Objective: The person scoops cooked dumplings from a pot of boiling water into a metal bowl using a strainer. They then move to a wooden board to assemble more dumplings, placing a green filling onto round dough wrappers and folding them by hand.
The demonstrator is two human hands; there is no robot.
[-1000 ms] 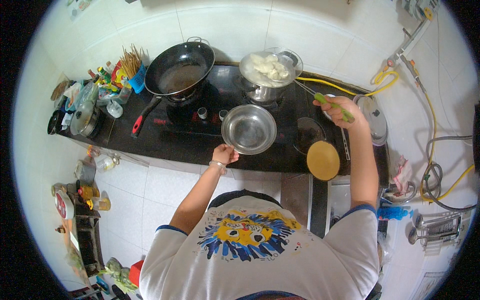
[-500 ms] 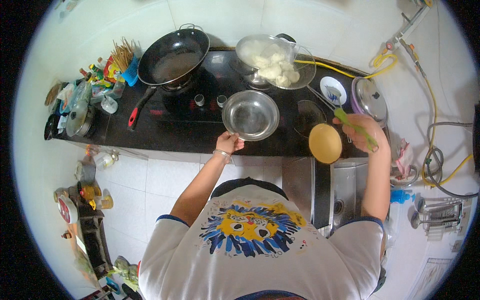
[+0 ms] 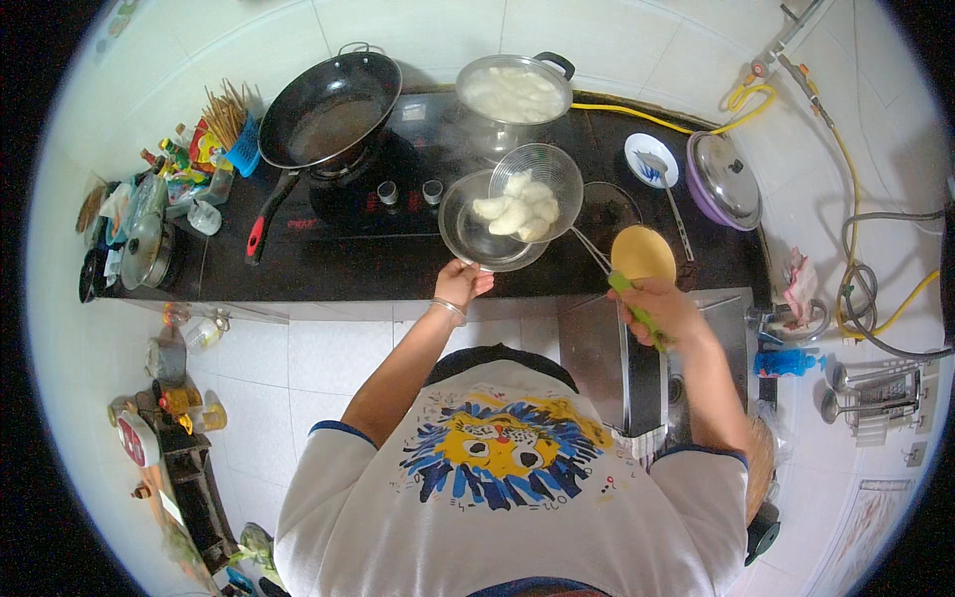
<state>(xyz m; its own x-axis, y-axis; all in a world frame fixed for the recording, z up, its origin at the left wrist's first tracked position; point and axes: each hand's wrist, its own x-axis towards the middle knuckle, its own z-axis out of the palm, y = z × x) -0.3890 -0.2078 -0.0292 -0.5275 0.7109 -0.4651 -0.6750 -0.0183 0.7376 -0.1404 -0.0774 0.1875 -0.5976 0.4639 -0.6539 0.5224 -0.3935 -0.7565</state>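
My left hand [image 3: 465,286] grips the near rim of a shallow stainless steel dish [image 3: 462,234], thumb on top, at the counter's front. In my right hand [image 3: 665,312] is the green handle of a wire-mesh skimmer [image 3: 563,171]. Several pale dumplings [image 3: 519,211] lie in the skimmer's basket, which is over the right part of the dish and hides some of it; whether it touches the dish I cannot tell. Behind them a pot [image 3: 514,117] on the cooktop holds more pale dumplings in cloudy liquid.
A black wok [image 3: 328,114] with a red-and-black handle stands on the left burner. Right of the skimmer are a yellow bowl [image 3: 643,253], a white bowl [image 3: 637,149] with a spoon, and a lidded purple pot [image 3: 724,179]. A sink [image 3: 706,348] lies below my right forearm.
My right hand has moved left and nearer, carrying the skimmer of dumplings from the pot to over the dish. My left hand keeps its hold on the rim.
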